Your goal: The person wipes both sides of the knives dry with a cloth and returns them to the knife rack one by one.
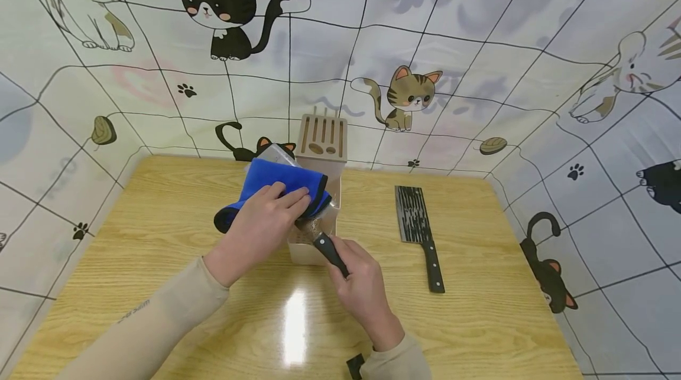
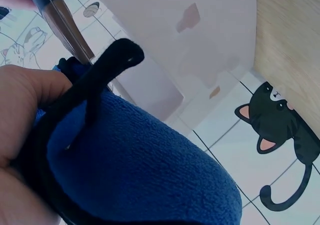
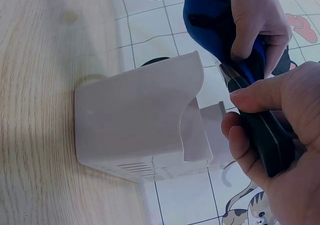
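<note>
My right hand (image 1: 364,282) grips the black riveted handle of a kitchen knife (image 1: 331,255). A blue cloth (image 1: 282,174) with black edging is folded over the blade, and my left hand (image 1: 260,220) pinches it there, fingers on top. Most of the blade is hidden by the cloth; a pale end shows past its far side. In the right wrist view, the thumb and curled fingers wrap the handle (image 3: 262,135), while the cloth (image 3: 207,22) covers the metal just beyond. Directly below and behind both hands stands a light beige knife holder (image 1: 322,152) with slots in its top.
To the right, a cleaver (image 1: 417,232) with a dark-patterned blade lies flat on the wood-grain table (image 1: 479,309), its black handle towards me. A cat-printed, grid-lined covering (image 1: 330,31) rises behind the table and along its sides. A small black piece (image 1: 354,366) shows by my right cuff.
</note>
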A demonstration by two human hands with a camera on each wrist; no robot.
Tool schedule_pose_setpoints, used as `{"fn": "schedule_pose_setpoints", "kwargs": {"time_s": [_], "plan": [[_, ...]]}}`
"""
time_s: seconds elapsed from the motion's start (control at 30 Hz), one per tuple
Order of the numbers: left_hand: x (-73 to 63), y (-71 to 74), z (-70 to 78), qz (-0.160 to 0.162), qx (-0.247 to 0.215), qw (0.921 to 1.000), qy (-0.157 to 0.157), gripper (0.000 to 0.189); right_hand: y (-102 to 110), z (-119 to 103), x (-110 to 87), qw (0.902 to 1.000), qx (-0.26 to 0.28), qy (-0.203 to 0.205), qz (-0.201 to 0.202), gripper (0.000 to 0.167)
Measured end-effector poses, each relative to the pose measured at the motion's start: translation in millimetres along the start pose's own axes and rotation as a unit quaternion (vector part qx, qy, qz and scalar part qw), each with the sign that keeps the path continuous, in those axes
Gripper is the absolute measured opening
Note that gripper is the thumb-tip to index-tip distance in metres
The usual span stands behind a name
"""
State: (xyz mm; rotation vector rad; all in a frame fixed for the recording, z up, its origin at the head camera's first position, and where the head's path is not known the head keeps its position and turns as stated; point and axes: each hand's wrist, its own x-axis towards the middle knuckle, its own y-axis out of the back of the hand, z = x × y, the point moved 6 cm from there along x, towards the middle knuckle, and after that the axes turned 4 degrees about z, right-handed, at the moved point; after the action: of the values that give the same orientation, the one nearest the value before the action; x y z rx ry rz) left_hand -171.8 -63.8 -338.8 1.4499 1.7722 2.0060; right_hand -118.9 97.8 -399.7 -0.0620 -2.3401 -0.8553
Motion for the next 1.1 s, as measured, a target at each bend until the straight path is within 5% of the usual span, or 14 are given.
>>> {"fn": "schedule_pose_setpoints", "kwargs": {"time_s": [0.37, 0.9, 1.1], "plan": [[-0.8, 4.8, -5.7, 0.023, 0.007, 0.9997, 0.0, 0.038, 2.1, -2.9, -1.1, 0.9999, 0.003, 0.011, 0.005, 0.037], [-4.7, 8.1, -31.1, 0.027, -0.02, 0.9983, 0.047, 0.037, 1.8, -1.6, -4.1, 0.9998, 0.017, 0.007, 0.006, 0.043], [-6.9, 5.8, -29.5, 0.017, -0.033, 0.9986, 0.039, 0.046, 2.5, -1.2, -3.9, 0.9997, 0.024, 0.002, 0.007, 0.043]]}}
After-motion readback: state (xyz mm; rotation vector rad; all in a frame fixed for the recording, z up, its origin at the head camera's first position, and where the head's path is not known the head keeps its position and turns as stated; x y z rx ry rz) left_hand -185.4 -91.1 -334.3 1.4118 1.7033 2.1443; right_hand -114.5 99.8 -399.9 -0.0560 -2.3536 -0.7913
